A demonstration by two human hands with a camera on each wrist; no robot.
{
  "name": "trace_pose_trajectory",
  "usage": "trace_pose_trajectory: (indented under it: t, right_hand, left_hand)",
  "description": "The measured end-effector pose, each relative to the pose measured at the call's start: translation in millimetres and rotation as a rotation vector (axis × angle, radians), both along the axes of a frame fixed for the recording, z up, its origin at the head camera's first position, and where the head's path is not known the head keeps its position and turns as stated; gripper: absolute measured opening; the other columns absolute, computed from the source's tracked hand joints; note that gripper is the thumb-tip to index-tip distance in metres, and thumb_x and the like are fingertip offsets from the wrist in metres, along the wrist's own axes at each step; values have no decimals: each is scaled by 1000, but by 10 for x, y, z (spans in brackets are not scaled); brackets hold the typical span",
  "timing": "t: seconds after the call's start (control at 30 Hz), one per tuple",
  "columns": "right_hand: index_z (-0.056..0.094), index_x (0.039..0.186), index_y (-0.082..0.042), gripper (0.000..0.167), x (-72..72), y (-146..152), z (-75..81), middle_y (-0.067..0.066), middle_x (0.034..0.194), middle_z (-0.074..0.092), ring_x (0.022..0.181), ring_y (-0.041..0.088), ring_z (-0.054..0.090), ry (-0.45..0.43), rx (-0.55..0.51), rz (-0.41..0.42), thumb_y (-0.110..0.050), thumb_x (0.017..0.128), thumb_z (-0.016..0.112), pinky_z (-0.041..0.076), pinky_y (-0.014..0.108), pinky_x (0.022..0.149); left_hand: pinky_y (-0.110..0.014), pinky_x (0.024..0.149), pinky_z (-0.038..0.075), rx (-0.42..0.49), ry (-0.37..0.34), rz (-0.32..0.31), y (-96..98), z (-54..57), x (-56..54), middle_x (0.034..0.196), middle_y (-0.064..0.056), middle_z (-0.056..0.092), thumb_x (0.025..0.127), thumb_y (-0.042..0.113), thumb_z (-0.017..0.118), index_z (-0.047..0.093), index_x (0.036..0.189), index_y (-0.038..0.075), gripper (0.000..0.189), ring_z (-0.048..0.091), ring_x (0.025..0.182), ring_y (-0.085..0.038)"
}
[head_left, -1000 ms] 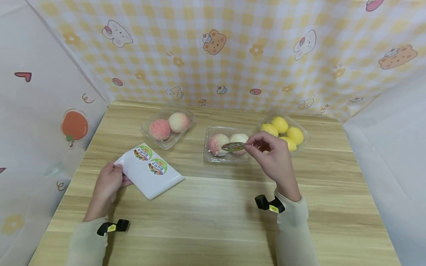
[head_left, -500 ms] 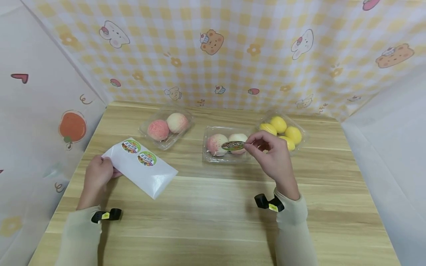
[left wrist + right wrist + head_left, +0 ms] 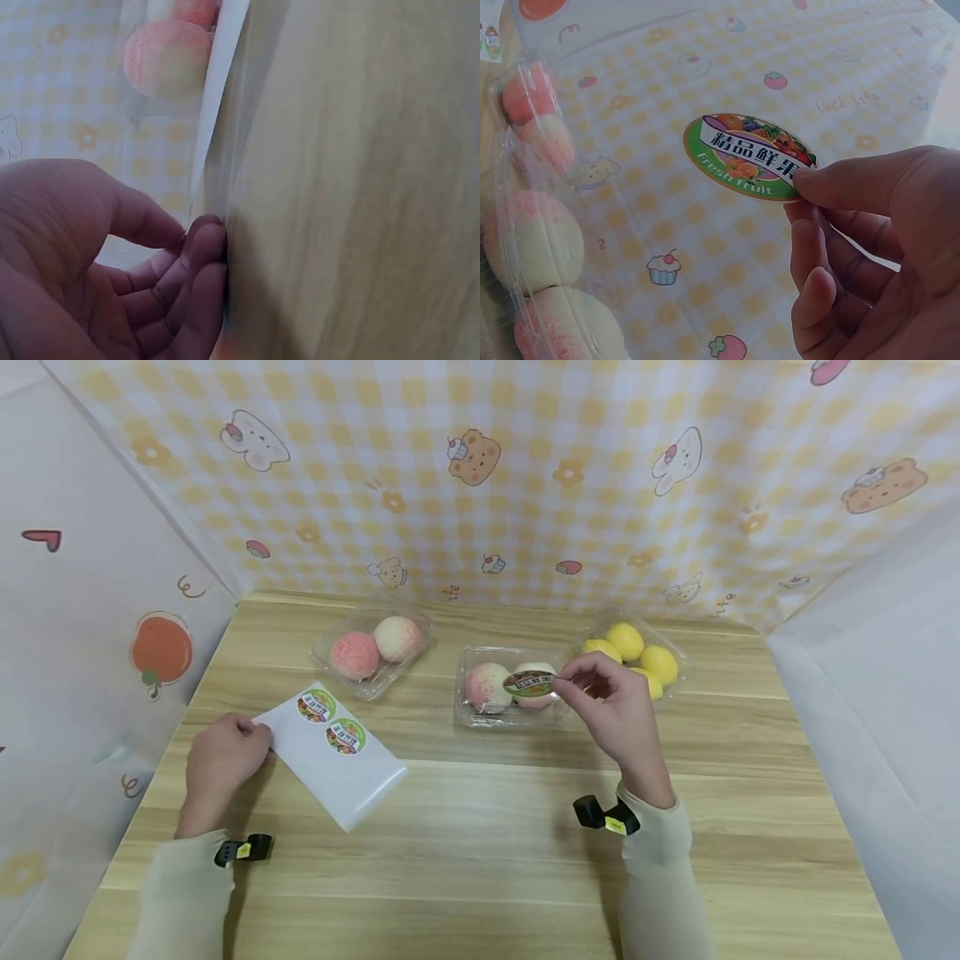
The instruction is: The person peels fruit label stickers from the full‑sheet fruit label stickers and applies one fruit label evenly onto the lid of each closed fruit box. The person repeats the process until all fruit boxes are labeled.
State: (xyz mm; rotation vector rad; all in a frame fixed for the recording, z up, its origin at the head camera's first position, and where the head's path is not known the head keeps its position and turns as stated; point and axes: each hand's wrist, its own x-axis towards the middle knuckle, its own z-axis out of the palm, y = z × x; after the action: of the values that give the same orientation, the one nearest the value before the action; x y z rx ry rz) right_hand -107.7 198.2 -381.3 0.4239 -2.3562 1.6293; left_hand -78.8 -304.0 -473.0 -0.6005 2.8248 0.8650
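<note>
My right hand (image 3: 618,710) pinches a round "Fresh fruit" sticker (image 3: 742,159) by its edge, between thumb and finger. In the head view that sticker shows above a clear plastic box (image 3: 468,714) with two pink-and-white peaches (image 3: 488,687). A white sticker sheet (image 3: 330,785) is pinched at its left corner by my left hand (image 3: 225,760). Two round stickers (image 3: 346,737) remain on the sheet near its upper edge. Seen from the left wrist, the sheet (image 3: 219,90) is nearly edge-on, close over the table.
Behind the sheet stands another clear box (image 3: 371,689) with two peaches (image 3: 356,655). At the back right is a clear box (image 3: 678,652) of several yellow lemon-like fruits (image 3: 626,642). A checked cloth (image 3: 420,468) hangs along the table's back edge (image 3: 292,597).
My left hand moved the sheet left, then brought it slightly back to the right and lower. My right hand stays almost in place while the sticker's face turns a little more into view.
</note>
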Motion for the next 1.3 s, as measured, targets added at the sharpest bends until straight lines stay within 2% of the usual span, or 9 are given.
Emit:
trace_pose_trajectory:
  t: [0.17,0.37,0.53,0.6,0.7,0.83,0.93,1.07,1.3]
  right_hand:
    - [76,98,-2,7,-10,4,-11,5,90,72,77,18,63,-47,-20,-27,1,96,83,51,23,67]
    - [76,98,-2,8,-14,6,-10,3,90,73,78,18,63,-63,-26,-50,0,95,83,51,23,67]
    - [76,99,-2,8,-13,8,-6,3,91,72,78,18,63,-64,-30,-46,0,95,83,51,23,67]
    - [76,99,-2,8,-14,8,-8,3,91,72,79,18,63,-68,-31,-46,0,96,83,51,23,67]
    - [76,99,-2,8,-16,9,-13,3,91,72,79,18,64,-80,-30,-52,-1,96,83,51,23,68]
    - [76,99,-2,8,-24,19,-26,3,91,72,80,19,63,-104,-24,-68,-5,97,83,50,24,68]
    - [76,99,-2,9,-29,30,-32,3,90,71,80,19,62,-119,-17,-81,-8,99,83,49,24,68]
    - [76,99,-2,10,-32,40,-34,3,90,70,79,20,61,-132,-20,-87,-10,99,83,48,25,67]
    - [76,99,-2,9,-42,38,-45,3,91,71,80,20,63,-136,-43,-59,-8,98,83,49,24,67]
  left_hand:
    - [-42,57,45,-81,-30,-21,6,28,8,96,-28,69,104,25,54,65,108,-8,35,62,80,-41]
    - [-48,61,49,-108,-98,-12,11,71,0,113,-35,70,105,26,55,65,121,-12,41,66,87,-46]
    - [-48,61,48,-131,-103,-4,48,121,-11,106,-33,69,106,25,55,61,122,-13,42,64,82,-43]
    - [-46,59,47,-138,-61,-22,107,170,-14,100,-29,70,105,25,55,62,119,-11,40,63,78,-40]
    - [-41,57,45,-122,66,-91,266,300,-18,92,-24,70,106,28,58,65,112,-8,37,63,75,-36]
    - [-38,62,44,-49,273,-209,591,568,-34,88,-15,71,105,28,67,71,103,-2,30,64,77,-31]
    - [-38,65,45,37,370,-275,874,772,-56,88,-10,72,104,24,70,74,101,4,21,63,77,-26]
    - [-37,70,49,149,422,-354,1228,940,-124,91,-8,73,104,19,71,75,104,5,15,64,79,-23]
    - [-42,80,60,297,458,-456,1740,977,-325,95,-7,77,105,16,71,77,107,5,13,74,87,-23]
